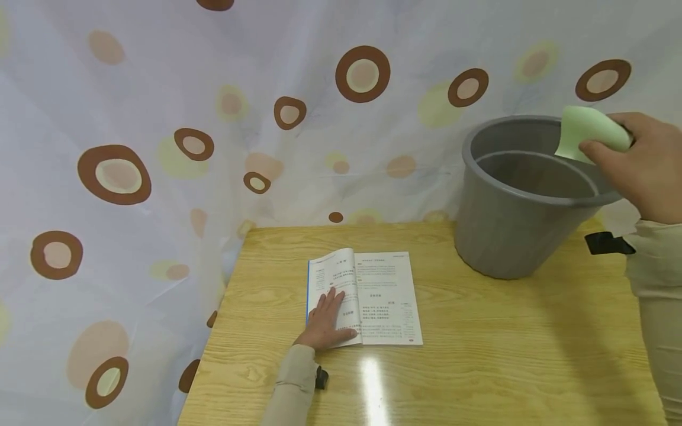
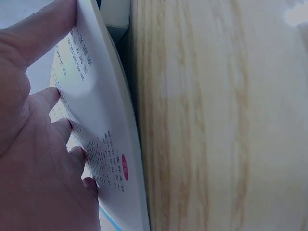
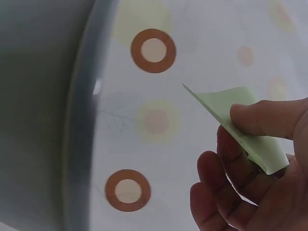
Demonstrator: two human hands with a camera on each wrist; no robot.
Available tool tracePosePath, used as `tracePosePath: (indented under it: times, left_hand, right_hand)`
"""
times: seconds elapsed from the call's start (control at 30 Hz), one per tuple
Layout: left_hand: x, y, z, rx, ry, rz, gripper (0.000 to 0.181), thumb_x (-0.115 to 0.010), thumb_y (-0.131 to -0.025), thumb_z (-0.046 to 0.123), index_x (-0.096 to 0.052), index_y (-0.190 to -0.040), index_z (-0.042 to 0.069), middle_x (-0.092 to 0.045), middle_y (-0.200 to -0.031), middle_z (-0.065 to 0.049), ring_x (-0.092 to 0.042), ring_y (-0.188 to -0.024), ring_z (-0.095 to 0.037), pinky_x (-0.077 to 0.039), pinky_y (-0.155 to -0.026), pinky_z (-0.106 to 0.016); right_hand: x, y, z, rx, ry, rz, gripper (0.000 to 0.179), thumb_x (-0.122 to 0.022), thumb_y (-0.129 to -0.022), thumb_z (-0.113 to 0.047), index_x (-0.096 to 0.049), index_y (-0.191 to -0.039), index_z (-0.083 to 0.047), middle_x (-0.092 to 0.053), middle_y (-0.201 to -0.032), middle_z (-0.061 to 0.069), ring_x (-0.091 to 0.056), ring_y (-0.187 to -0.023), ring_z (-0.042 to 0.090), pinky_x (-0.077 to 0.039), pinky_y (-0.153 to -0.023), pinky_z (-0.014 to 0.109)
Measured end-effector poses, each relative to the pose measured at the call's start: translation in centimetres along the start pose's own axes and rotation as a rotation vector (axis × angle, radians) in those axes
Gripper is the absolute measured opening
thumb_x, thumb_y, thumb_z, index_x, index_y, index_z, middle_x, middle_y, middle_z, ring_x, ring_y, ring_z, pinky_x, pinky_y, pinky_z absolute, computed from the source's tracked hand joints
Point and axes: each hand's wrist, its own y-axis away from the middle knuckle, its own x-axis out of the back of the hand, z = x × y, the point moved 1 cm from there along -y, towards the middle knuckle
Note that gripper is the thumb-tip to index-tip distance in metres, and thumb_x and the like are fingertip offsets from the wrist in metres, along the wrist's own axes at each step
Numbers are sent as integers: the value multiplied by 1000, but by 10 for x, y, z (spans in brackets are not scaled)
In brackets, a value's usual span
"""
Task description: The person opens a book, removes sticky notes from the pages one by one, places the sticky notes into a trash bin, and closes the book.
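An open book with printed pages lies on the wooden table. My left hand rests on its left page, fingers spread and thumb near the spine; the left wrist view shows the fingertips on the printed page. At the right, my right hand pinches a light green paper sheet, bent over, between thumb and fingers. It is held up over the rim of a grey bucket. In the right wrist view the green paper curves between the thumb and curled fingers, beside the bucket's rim.
The bucket stands at the back right of the wooden table. A pale curtain with brown and yellow ring patterns hangs behind the table and down its left side. Dark straps sit at the wrists.
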Motion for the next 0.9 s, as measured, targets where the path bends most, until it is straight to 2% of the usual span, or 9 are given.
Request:
tracePosePath:
  times: [0.13,0.2,0.27,0.37,0.47,0.67,0.9]
  left_hand:
    - [0,1,1,4,17,-12,95,-73,-85,45,-22,-159,14,-7,-169,-13,-7,-156,-40,-17,-121,-65]
    - [0,1,1,7,18,-19,95,-73,-85,45,-22,-159,14,-7,-169,-12,-7,-156,-40,-17,-122,-64]
    - [0,1,1,9,11,-16,94,-73,-85,44,-22,-159,14,-7,-169,-12,-7,-156,-40,-17,-122,-64]
    - [1,0,1,15,-3,-7,94,-74,-85,44,-22,-159,15,-8,-169,-12,-8,-156,-39,-17,-122,-63]
    - [1,-2,1,21,-10,-4,94,-73,-85,44,-22,-159,16,-8,-169,-10,-7,-156,-38,-17,-123,-62]
    - [1,-2,1,20,-11,-2,94,-74,-85,43,-22,-159,16,-8,-169,-10,-7,-156,-37,-17,-123,-61]
    - [0,-1,2,31,-7,-5,94,-73,-85,44,-22,-159,17,-7,-170,-9,-6,-157,-37,-16,-123,-61]
  right_hand:
    - [-9,-8,9,-11,-1,-34,64,-47,-99,-39,-39,-150,0,-52,-133,38,-50,-84,40,-36,-60,40]
    - [-14,-10,13,-10,-15,-38,64,-48,-99,-37,-40,-148,3,-50,-135,39,-49,-95,48,-39,-67,48]
    - [-20,-12,16,5,-19,-22,62,-49,-99,-33,-42,-146,7,-50,-134,40,-48,-103,51,-39,-74,56]
    - [-26,-15,17,31,-24,-14,62,-50,-99,-31,-41,-144,10,-49,-131,43,-48,-105,54,-38,-83,67]
    - [-30,-17,17,33,-10,-25,62,-49,-100,-31,-38,-146,10,-50,-127,42,-50,-102,54,-41,-86,68]
    - [-33,-18,19,54,0,-58,61,-48,-102,-29,-35,-148,8,-45,-137,41,-42,-122,56,-34,-101,71]
    - [-32,-14,15,104,-8,-45,56,-47,-102,-26,-40,-145,9,-43,-139,40,-40,-124,56,-31,-102,70]
